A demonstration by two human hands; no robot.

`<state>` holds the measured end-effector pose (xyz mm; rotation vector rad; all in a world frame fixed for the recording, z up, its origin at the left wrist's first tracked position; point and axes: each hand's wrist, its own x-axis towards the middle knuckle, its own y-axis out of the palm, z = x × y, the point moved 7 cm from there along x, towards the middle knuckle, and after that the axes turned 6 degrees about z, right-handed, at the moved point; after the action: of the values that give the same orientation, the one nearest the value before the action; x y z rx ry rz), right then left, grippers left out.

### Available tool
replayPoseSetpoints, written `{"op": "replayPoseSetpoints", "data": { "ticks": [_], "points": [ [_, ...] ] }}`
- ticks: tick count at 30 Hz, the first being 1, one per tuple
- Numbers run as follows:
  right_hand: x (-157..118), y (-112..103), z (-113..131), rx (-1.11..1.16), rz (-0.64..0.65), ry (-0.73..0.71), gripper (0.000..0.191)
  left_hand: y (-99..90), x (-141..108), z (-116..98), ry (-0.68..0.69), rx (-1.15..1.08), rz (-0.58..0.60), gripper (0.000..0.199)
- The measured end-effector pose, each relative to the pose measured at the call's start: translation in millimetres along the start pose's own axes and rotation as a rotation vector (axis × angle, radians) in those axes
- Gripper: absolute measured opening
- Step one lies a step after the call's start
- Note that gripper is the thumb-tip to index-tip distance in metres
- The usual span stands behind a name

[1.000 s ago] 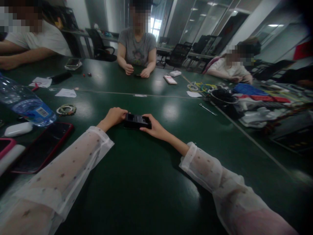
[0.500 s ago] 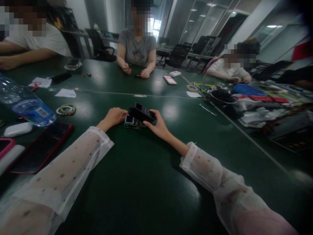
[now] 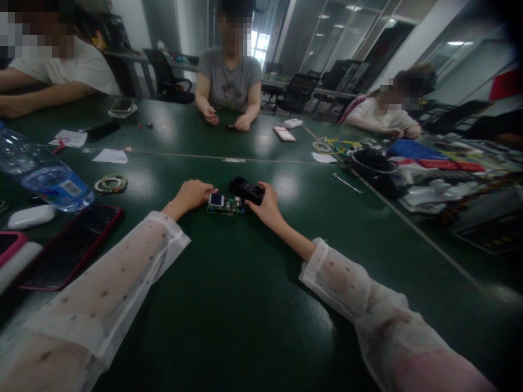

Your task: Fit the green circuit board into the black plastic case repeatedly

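A small green circuit board [image 3: 233,206] with a little square screen lies in the middle, low over or on the green table. My left hand [image 3: 191,195] is closed at the board's left end, its fingertips pinching that edge; the far side of the grip is hidden. Just behind and to the right of the board is a black plastic casing [image 3: 244,188] with cut-out openings. My right hand [image 3: 267,206] grips the casing by its right end, thumb on the near side. Casing and board are apart, with the board's face uncovered.
On the left are a water bottle [image 3: 61,185], a red-edged phone [image 3: 73,247], a white earbud case [image 3: 31,216] and bracelets [image 3: 111,184]. A wrench [image 3: 346,183] lies at right, before a heap of cables and bags [image 3: 433,163]. Several people sit around the table [image 3: 261,305].
The casing has come off from above the board, moving right and back and levelling out with my right hand. More of the board shows. My left hand has hardly moved.
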<state>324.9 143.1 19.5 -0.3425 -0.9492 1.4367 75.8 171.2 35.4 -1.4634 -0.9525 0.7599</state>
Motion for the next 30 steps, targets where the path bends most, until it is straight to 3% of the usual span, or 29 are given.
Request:
{"op": "replayPoseSetpoints", "data": {
  "ticks": [10, 21, 28, 30],
  "points": [
    [-6.9, -12.8, 14.8, 0.039, -0.067, 0.007, 0.072, 3.0, 1.8, 2.6, 0.01, 0.017, -0.029, 0.048],
    [-5.1, -7.2, 12.9, 0.058, -0.006, -0.037, 0.067, -2.7, 0.0, -4.1, 0.025, 0.036, -0.017, 0.047],
    [-1.8, -1.9, 9.4, 0.089, 0.005, -0.081, 0.059, -13.9, -8.6, -11.1, 0.138, 0.071, -0.132, 0.022],
    [-0.9, -1.2, 8.2, 0.085, -0.001, -0.075, 0.06, -18.3, -11.5, -13.2, 0.168, 0.068, -0.189, 0.023]
  ]
}}
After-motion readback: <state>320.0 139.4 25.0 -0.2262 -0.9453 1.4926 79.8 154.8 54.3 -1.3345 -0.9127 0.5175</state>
